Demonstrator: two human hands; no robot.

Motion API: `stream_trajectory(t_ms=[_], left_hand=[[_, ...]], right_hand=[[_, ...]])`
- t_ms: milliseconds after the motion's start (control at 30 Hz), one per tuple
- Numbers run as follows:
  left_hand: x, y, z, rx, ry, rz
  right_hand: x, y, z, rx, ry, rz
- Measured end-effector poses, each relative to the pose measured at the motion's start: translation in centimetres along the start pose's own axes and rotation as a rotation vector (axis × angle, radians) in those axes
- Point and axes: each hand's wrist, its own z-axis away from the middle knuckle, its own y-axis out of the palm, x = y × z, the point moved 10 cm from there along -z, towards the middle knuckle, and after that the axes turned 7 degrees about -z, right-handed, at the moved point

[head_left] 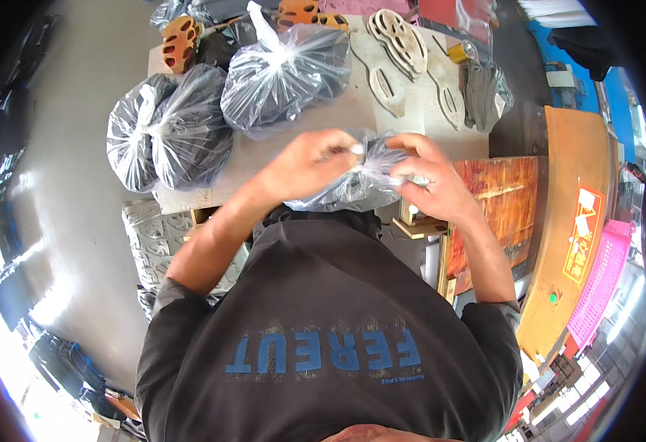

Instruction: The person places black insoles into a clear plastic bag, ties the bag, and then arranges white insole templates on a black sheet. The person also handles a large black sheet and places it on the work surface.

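Note:
At the table's front edge, close to my body, lies a clear plastic bag (pixel 330 197) with dark contents. Its top is gathered into a bunched neck between my hands. My left hand (pixel 315 160) is closed with its fingers curled, pinching the gathered plastic from the left. From the right, my right hand (pixel 435 183) grips the bunched plastic between thumb and fingers. Both hands partly cover the bag. Farther back stand two tied clear bags of dark items: one tied bag (pixel 290 81) in the middle, another tied bag (pixel 183 140) at the left.
On the table (pixel 352 118), flat metal pieces with cut-outs (pixel 396 44) lie at the back right, beside a stack of grey pieces (pixel 485 96) and a yellow roll (pixel 461 51). Orange perforated blocks (pixel 181 44) sit at the back left. A wooden panel (pixel 569 169) and pink basket (pixel 601 280) stand right.

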Motion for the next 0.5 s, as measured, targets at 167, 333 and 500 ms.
stream_trajectory(t_ms=[167, 333, 500], left_hand=[[-2.4, 2.3, 1.2, -0.143, 0.089, -0.274], [1.1, 1.8, 1.0, -0.208, -0.191, -0.166], [2.1, 0.2, 0.5, -0.225, -0.334, 0.217]], right_hand=[[-1.9, 2.5, -3.1, -0.042, 0.228, -0.448], [-5.9, 4.5, -3.3, 0.022, 0.467, -0.562], [-10.7, -1.5, 2.1, -0.507, 0.419, -0.521]])
